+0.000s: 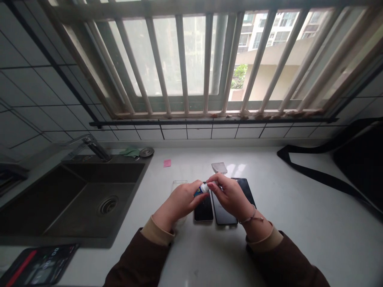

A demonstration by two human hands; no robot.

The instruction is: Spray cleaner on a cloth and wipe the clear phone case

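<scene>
My left hand (186, 198) is closed around a small blue bottle (198, 192) with a white top (204, 187). Thumb and fingers of my right hand (226, 191) are pinched at that white top. Beneath both hands a dark smartphone (204, 213) lies flat on the counter. Just right of it rests a larger phone (225, 215), partly covered by my right hand. Another dark flat device (247, 189) shows behind my right wrist. A clear phone case (180, 183) lies under my left hand, mostly hidden.
A grey folded cloth (219, 168) and a pink sticky note (166, 163) lie farther back on the white counter (299, 223). On the left are a dark sink (74, 207), a faucet (92, 146), a drain strainer (146, 152) and a timer display (40, 263). A black bag (359, 159) stands right.
</scene>
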